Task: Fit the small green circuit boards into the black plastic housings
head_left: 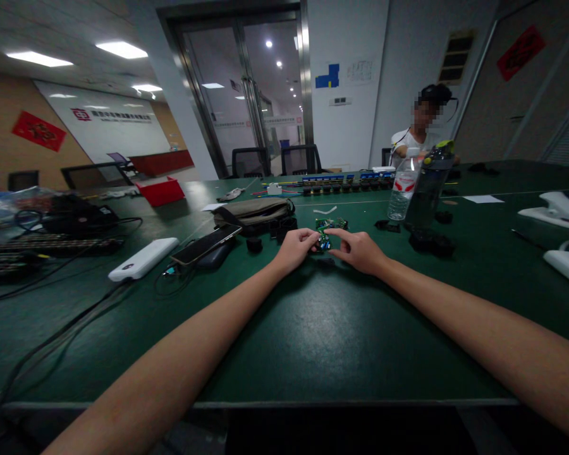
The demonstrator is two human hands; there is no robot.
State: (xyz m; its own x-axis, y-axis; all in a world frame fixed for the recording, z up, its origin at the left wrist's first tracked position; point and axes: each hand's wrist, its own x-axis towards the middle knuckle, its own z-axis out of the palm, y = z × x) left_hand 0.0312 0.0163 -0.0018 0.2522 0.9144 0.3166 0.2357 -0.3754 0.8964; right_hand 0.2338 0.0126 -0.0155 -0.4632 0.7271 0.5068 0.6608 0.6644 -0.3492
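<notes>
A small green circuit board [324, 241] with blue parts is held just over the table between my two hands. My left hand [294, 249] pinches its left side between thumb and fingers. On the opposite side, my right hand [361, 251] has its index finger and thumb closed around the board's edge. Right behind it lies more green circuitry [332, 224]; whether the two pieces join is unclear. Beneath the hands rests a small dark piece [325, 261], too dim to name. A black cylindrical part [254, 245] stands to the left of my left hand.
To the left are a phone [207, 245], a white power bank [143, 259] with cables, and a grey bag [256, 213]. A clear water bottle [404, 189] and a dark bottle [428, 189] stand at right. Across the green table [322, 354], a person [420, 129] sits behind them.
</notes>
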